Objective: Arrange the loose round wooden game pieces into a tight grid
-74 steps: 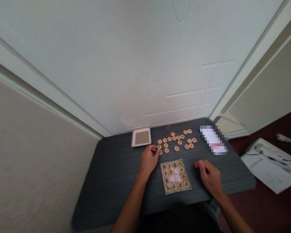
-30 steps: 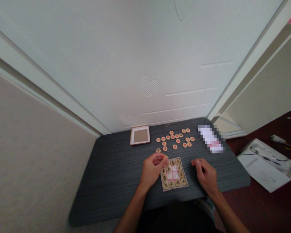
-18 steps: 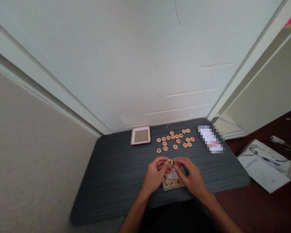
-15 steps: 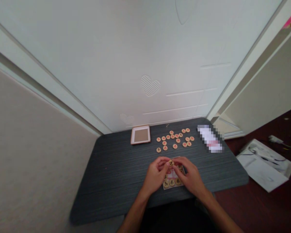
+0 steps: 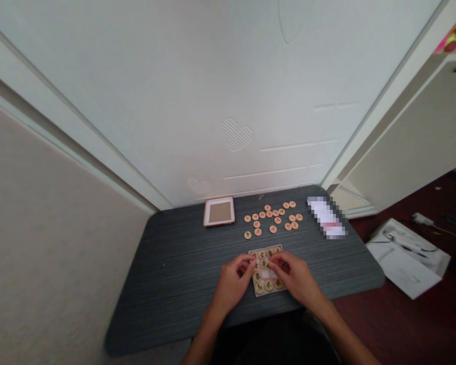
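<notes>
A shallow square box (image 5: pixel 266 293) lies near the table's front edge, with round wooden Chinese chess pieces bearing dark characters along its sides. One piece (image 5: pixel 264 263) sits in its upper middle, and a pale pink-and-white patch (image 5: pixel 266 275) of its bottom shows below. At the box's left side is my left hand (image 5: pixel 235 281), fingers loosely curled, thumb and index slightly apart, holding nothing I can see. Over the right part, my right hand (image 5: pixel 294 274) pinches a Chinese chess piece (image 5: pixel 269 264), mostly hidden by the fingertips.
Behind the box lie loose chess pieces (image 5: pixel 269 214), mostly red-marked. A square lid-like tray (image 5: pixel 219 211) is at the table's back edge, and a pixelated flat object (image 5: pixel 327 218) lies to the right. A white open box (image 5: pixel 406 258) stands on the floor at the right.
My hands were together around one piece above the box. They have now parted, the left moving left, and more of the pieces in the box show between them.
</notes>
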The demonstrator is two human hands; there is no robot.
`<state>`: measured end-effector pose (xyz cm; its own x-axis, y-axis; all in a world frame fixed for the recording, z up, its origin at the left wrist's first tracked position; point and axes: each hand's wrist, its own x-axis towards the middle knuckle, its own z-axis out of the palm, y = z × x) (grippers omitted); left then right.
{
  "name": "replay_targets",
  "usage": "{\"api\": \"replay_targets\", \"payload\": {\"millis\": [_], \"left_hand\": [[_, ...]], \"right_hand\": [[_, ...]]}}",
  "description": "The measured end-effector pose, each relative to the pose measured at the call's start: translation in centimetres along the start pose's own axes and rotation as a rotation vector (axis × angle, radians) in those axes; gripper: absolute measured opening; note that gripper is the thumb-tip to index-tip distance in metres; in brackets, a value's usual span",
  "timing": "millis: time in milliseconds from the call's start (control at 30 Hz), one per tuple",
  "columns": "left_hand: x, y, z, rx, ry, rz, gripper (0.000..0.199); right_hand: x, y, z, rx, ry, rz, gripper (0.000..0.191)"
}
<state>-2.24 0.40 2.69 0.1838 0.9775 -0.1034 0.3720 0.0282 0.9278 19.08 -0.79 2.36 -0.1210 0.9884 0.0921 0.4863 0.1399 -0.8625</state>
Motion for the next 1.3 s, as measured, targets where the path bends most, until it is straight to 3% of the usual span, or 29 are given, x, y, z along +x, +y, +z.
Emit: {"api": "replay_targets", "payload": {"millis": [267, 533, 1000, 1300], "left_hand": [[-1.3, -1.4, 0.2, 0.235, -0.022, 0.048, 0.013], [-1.1, -1.2, 0.2, 0.326, -0.054, 0.017, 0.010], [-1.0, -1.6, 0.4, 0.335, -0.026, 0.001, 0.007], [-0.9, -1.7, 0.2, 0.316, -0.044, 0.022, 0.011]], "right_hand": [[-0.4, -0.8, 0.4, -0.135, -0.113, -0.011, 0.011], [-0.2, -1.0, 0.4, -0.196, -0.207, 0.119, 0.010], [-0.3, -0.3, 1.1, -0.329, -0.205, 0.131, 0.009], [-0.8, 0.0, 1.3, -0.287, -0.135, 0.051, 0.010]]}}
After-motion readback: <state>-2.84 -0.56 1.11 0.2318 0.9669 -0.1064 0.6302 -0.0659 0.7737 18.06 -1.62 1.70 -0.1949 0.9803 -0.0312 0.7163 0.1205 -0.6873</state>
